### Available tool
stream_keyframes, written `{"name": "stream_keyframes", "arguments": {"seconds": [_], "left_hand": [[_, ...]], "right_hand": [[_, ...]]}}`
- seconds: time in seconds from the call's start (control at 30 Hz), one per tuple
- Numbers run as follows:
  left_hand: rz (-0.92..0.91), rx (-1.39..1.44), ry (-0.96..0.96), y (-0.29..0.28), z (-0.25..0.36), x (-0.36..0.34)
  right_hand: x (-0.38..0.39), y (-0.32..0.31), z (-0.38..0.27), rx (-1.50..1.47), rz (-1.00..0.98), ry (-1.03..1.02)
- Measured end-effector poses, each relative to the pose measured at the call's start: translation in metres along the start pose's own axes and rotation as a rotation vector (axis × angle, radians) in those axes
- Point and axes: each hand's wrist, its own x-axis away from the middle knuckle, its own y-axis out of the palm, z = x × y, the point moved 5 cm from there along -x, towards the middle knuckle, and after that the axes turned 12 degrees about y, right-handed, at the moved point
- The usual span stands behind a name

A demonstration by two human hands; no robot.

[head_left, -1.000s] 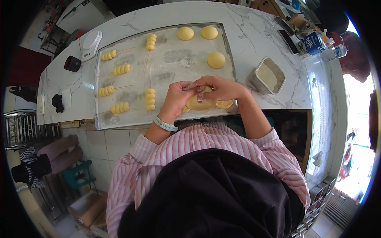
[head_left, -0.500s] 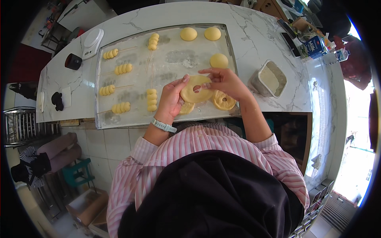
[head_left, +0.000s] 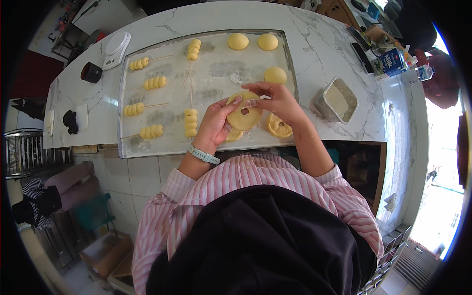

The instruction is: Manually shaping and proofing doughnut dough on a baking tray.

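Between my two hands, above the tray, is a flat yellow dough ring (head_left: 242, 120) with a small hole in its middle. My left hand (head_left: 214, 122) grips its left side, thumb on top. My right hand (head_left: 276, 101) pinches its upper right rim, the thumb near my left thumb. Below them on the floured tray (head_left: 216, 93) lie a second dough ring (head_left: 279, 127) and another ring-like dough piece (head_left: 233, 135), partly hidden. A round dough ball (head_left: 275, 75) sits just beyond my right hand, and two more dough balls (head_left: 238, 42) lie at the far edge.
Several skewered dough pieces (head_left: 151, 131) fill the tray's left half. A metal container (head_left: 339, 101) with pale powder stands right of the tray. At the left are a white kitchen scale (head_left: 116, 49) and a dark cup (head_left: 91, 73). A milk carton (head_left: 390, 62) stands far right.
The dough ring has turned more upright in my hands, and its hole looks smaller. My right thumb has moved left toward my left thumb, onto the upper rim.
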Motion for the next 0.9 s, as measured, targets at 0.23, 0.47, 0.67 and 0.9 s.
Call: {"name": "stream_keyframes", "arguments": {"seconds": [0.23,0.47,0.67,0.9], "left_hand": [[-0.073,-0.168,0.151,0.004,0.022,-0.007],[0.1,-0.271,0.574,-0.018,0.047,-0.001],[0.08,-0.372,0.58,-0.006,0.014,0.003],[0.036,-0.663,0.749,-0.004,0.016,-0.001]], "right_hand": [[-0.021,0.026,0.039,-0.672,-0.436,0.253],[-0.04,0.03,0.043,-0.754,-0.257,0.29],[-0.044,0.039,0.038,-0.877,-0.117,0.235],[-0.036,0.049,0.029,-0.878,-0.139,0.219]]}}
